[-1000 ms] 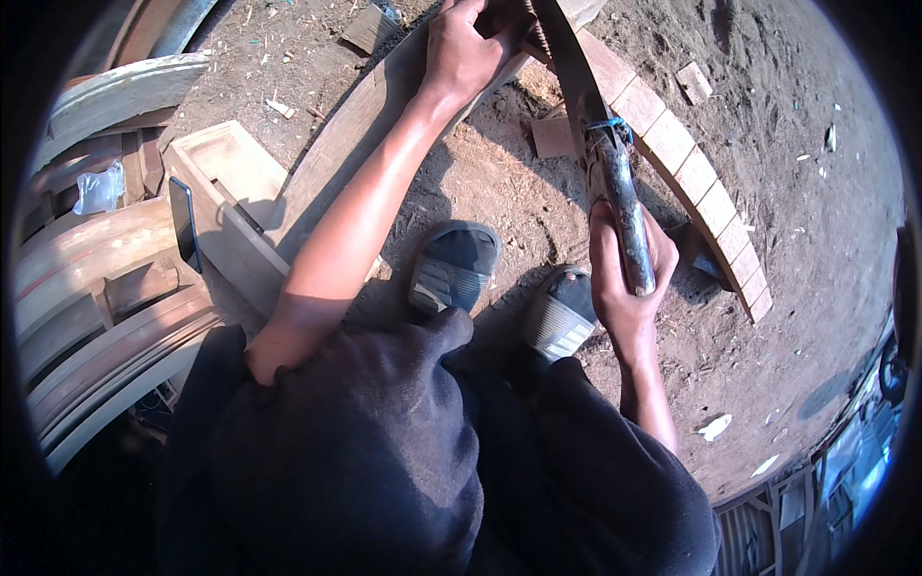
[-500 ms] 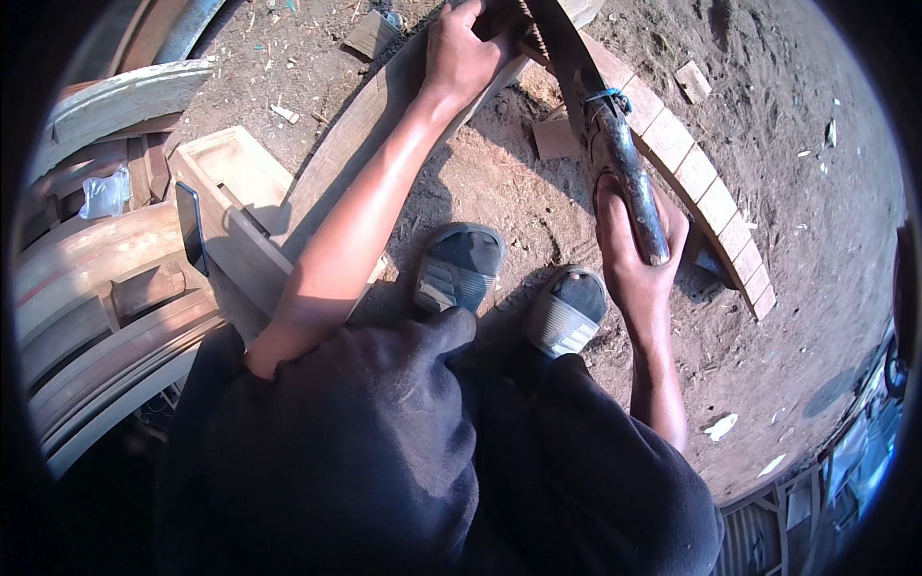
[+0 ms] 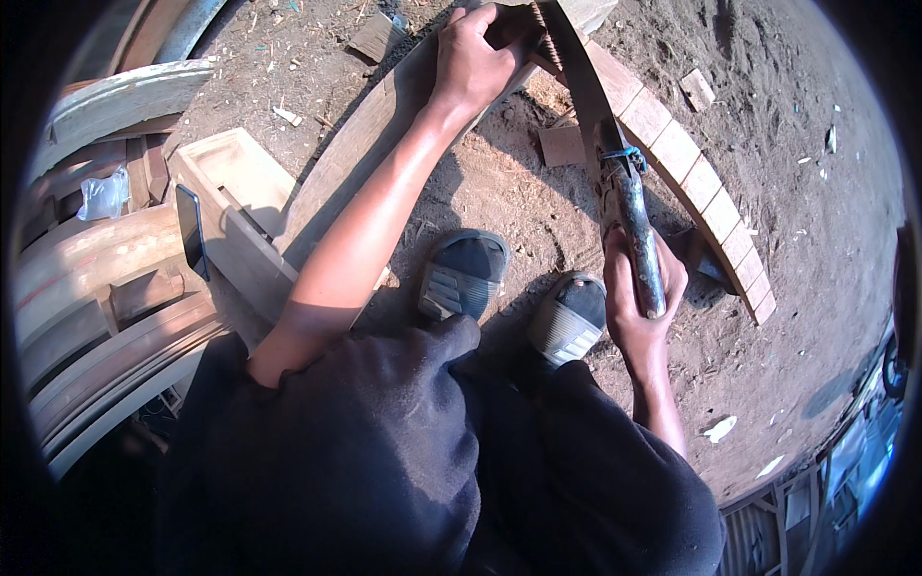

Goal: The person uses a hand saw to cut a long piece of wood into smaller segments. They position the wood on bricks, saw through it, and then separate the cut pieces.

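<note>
My right hand (image 3: 645,288) is clamped round the handle of the saw (image 3: 591,110), which slants up in front of me until its blade leaves the top of my view. The toothed edge faces left, towards my left hand (image 3: 475,67), whose fingers bend down in shadow at the far end of the board (image 3: 360,158); I cannot tell what they close on. The blade passes over the upper end of the curved wooden strip (image 3: 706,182); whether the teeth touch it I cannot tell. Beyond the strip's outer edge, open dirt (image 3: 797,250) spreads to the right. Below my right hand there is bare ground too, but the right sandal sits near my wrist. My left side is crowded: a pile of curved timbers (image 3: 106,259) and a box (image 3: 240,254) fill it.

Counting, I have one saw, one strip, one box, one phone (image 3: 191,230) beside it, one plastic bag (image 3: 104,195), two sandals (image 3: 466,274) and three larger wood scraps (image 3: 562,146) on the dirt.
</note>
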